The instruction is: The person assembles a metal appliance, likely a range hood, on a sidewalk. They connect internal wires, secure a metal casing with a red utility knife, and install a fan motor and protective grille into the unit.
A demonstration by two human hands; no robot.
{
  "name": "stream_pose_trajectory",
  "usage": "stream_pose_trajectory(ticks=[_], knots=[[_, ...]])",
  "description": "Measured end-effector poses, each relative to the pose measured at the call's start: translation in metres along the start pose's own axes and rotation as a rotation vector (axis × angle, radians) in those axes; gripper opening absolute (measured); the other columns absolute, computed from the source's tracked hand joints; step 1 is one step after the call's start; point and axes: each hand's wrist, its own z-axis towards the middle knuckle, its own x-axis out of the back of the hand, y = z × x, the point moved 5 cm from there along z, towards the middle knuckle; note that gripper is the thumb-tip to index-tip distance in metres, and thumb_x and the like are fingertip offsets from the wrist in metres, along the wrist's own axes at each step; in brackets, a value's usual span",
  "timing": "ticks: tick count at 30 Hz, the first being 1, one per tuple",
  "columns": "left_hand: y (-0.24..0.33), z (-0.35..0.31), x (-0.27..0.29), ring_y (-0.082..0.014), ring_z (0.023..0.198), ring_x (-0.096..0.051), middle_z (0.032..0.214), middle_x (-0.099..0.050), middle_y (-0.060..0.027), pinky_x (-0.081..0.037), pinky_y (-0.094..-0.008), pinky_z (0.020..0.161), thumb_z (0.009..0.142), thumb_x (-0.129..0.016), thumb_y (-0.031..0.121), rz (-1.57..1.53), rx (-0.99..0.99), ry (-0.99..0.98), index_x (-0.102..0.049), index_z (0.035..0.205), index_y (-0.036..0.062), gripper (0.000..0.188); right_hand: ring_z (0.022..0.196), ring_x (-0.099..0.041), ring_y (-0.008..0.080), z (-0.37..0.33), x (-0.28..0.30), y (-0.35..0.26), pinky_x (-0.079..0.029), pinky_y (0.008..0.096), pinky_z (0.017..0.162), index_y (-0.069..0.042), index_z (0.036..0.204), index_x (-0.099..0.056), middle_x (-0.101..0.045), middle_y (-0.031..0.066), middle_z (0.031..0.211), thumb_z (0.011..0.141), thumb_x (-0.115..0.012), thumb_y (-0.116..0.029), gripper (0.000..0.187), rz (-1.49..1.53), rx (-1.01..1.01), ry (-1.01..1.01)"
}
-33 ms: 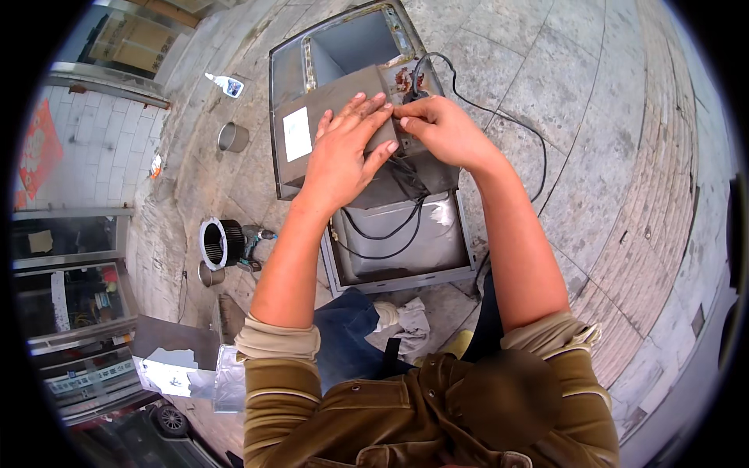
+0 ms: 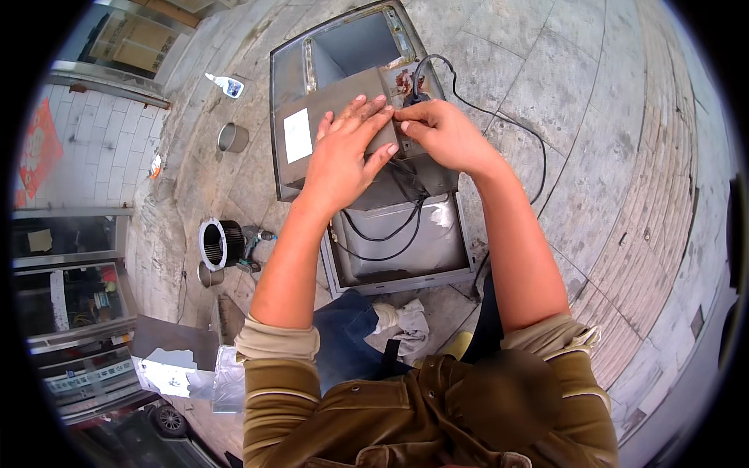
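Note:
A dirty grey metal appliance housing [image 2: 437, 173], which looks like a range hood, lies on the ground before me. My left hand [image 2: 349, 144] rests on the dark box-shaped cover [image 2: 331, 100] that bears a white label [image 2: 297, 135], its fingers stretched out over the top. At the cover's right edge my right hand [image 2: 446, 134] is closed, thumb and index finger pinched together; whatever lies between them is too small to make out. Just beyond its fingers a black power cord [image 2: 454, 78] rises from the housing. Other dark wires [image 2: 390, 234] hang over the near side.
Left of the housing are a black blower wheel [image 2: 221, 243], a cordless drill [image 2: 253, 243] and two metal cups, one [image 2: 233, 138] farther off. A spray bottle [image 2: 226, 85] lies at the far left. A grey-white rag [image 2: 411, 324] is by my legs; metal panels [image 2: 175, 363] lie near left.

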Motion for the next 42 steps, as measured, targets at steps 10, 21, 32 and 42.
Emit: stream_pose_trajectory(ticks=[10,21,32,42], knots=[[-0.002,-0.004,0.005,-0.0277,0.138,-0.036,0.145,-0.045,-0.0035,-0.025,-0.0514,0.113,0.086,-0.065,0.028,0.014,0.002,-0.018,-0.052,0.136,0.0187,0.052,0.083,-0.061,0.0419,-0.025,-0.018,-0.027,-0.048,0.0445,0.072,0.005,0.117,-0.057,-0.062,0.0277,0.093,0.083,-0.061,-0.013,0.039,-0.207,0.085,0.087],[-0.049,0.062,0.018,-0.0329,0.140,-0.031,0.152,-0.034,-0.0135,-0.030,-0.0421,0.112,0.086,-0.058,0.055,-0.015,0.044,-0.184,-0.048,0.140,0.0200,0.065,0.089,-0.063,0.0386,-0.024,-0.027,-0.007,-0.049,0.0441,0.080,0.003,0.116,-0.062,-0.065,0.0241,0.101,0.084,-0.061,-0.018,0.039,-0.034,0.035,0.175],[-0.053,0.093,-0.012,-0.0365,0.100,-0.062,0.105,-0.068,-0.0159,-0.047,-0.0430,0.088,0.090,-0.044,0.038,0.083,0.311,-0.125,-0.065,0.113,0.0137,0.040,0.077,-0.067,0.0331,-0.020,-0.035,0.011,-0.051,0.0394,0.073,0.003,0.117,-0.062,-0.068,0.0223,0.087,0.081,-0.064,-0.017,0.041,0.105,-0.030,0.237],[-0.055,0.097,-0.013,-0.0372,0.102,-0.061,0.107,-0.067,-0.0169,-0.047,-0.0436,0.090,0.092,-0.040,0.035,0.085,0.273,-0.123,-0.066,0.113,0.0128,0.040,0.096,-0.067,0.0330,-0.014,-0.035,0.012,-0.051,0.0372,0.085,0.007,0.120,-0.059,-0.067,0.0251,0.102,0.082,-0.064,-0.012,0.043,0.154,0.021,0.176]])
